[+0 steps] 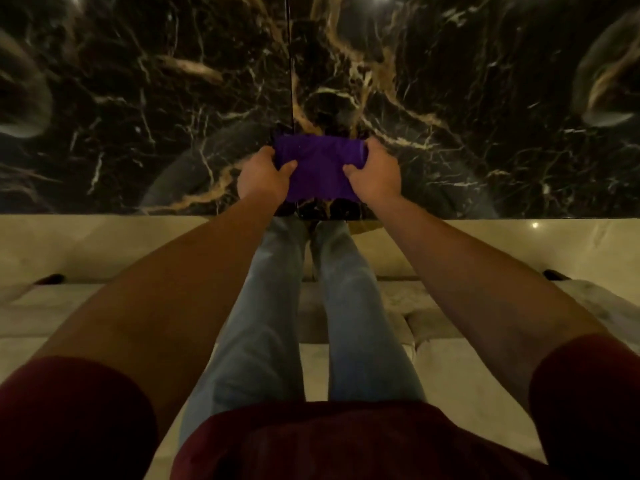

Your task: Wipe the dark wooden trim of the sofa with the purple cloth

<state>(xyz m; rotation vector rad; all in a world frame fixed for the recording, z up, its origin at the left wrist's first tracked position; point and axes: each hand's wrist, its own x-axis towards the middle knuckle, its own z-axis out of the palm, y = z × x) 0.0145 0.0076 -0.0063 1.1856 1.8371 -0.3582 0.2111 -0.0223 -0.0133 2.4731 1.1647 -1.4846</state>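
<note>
— Two hands on it, is that right?

— Both; the purple cloth [320,168] is stretched flat between them out in front of the person, held over the dark veined marble floor [173,81]; the left hand [265,176] is closed on its left edge with the thumb laid on top, the right hand [375,171] closed on its right edge the same way.

— How would you expect it to handle?

— Soft and light, I'd judge; it sags a little along the lower edge and bunches where the fingers pinch it; nothing stiff or fragile about it; it should fold to any shape and slide easily over polished wood.

— And where to take hold for wiping?

— Gathered into a pad under one palm, I'd say, rather than by the edges as now; held by the edges it would only flap.

— Is the trim in view?

— Hard to say; small dark pieces show at either side of the pale sofa [86,306], one on the left [52,278] and one on the right [556,274]; whether they are the wooden trim I cannot tell; neither is near the cloth.

— What lies around it, then?

— Below the cloth, legs in light jeans [263,306] stretch out over the cushions; nearest the camera, dark red sleeves [69,420] on both arms.
</note>
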